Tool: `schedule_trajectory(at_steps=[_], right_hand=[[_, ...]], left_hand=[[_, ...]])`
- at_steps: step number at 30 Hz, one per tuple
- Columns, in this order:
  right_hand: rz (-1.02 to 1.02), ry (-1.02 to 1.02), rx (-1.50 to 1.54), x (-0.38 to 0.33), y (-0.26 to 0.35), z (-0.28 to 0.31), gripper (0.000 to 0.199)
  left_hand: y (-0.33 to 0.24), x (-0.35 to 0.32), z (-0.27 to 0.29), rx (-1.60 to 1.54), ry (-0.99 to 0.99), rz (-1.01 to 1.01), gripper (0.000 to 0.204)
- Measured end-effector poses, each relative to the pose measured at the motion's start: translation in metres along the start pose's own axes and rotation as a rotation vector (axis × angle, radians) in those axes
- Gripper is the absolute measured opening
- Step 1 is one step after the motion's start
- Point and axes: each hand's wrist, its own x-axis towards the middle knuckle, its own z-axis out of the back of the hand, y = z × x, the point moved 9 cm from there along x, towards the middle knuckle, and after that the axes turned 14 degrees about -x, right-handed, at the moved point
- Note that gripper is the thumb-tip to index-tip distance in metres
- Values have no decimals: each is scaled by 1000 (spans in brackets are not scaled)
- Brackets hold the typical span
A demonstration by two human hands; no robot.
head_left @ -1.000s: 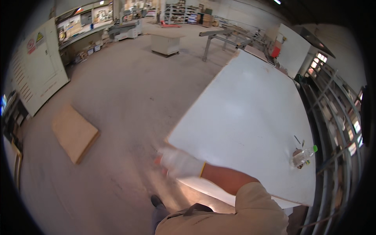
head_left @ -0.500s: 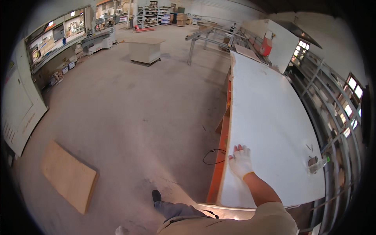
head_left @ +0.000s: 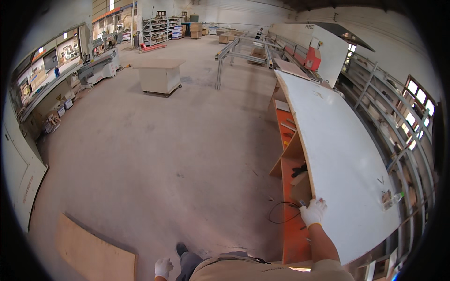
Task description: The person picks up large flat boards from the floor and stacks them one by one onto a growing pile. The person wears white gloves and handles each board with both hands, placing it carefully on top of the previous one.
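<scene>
My right hand [head_left: 313,212], in a white knitted glove, rests on the near left edge of a long white-topped workbench [head_left: 340,154]. Its fingers are apart and lie over the edge of the board, with nothing held in them. At the lower edge of the picture my left hand [head_left: 163,268], gloved in white too, hangs low beside my leg. It touches nothing that I can see, and its fingers are too small to read. Beneath the benchtop are orange shelves [head_left: 296,243], with a thin black cable loop [head_left: 276,220] sticking out beside my right hand.
A wooden panel [head_left: 96,246] lies at the lower left. On the bench's right side stands a clear plastic bottle [head_left: 389,202]. Metal racks [head_left: 389,112] line the right wall. Ahead are a wheeled cabinet table [head_left: 160,78] and a metal roller frame [head_left: 234,55].
My right hand has shifted from flat on the benchtop to its left edge. My left hand shows more fully. The view has tilted up, revealing more of the orange shelves.
</scene>
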Motion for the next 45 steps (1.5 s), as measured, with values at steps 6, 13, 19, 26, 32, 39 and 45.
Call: schedule_trajectory(at_steps=[6,13,19,26,32,39,45], right_hand=[[109,-213,164,-40,135,-11,50],[667,271,63,-87,392,-62,57],[796,475,120,-75,517,-44,56],[782,710,117,-22,611,-81,57],[849,834,20,38,725,-118,52],[858,721,166,153,864,-36,48],[803,681,351,207,964,36,49]], left_hand=[[-76,88,31,791,174,-264,21],[-195,161,64,1348,226,-657,18],[-222,245,136,-121,-168,87,22],[-228,296,99,894,126,-120,19],[-302,395,103,888,143,-95,21],[-447,548,109,-18,-127,-25,26],[-515,626,78,1380,217,-720,26]])
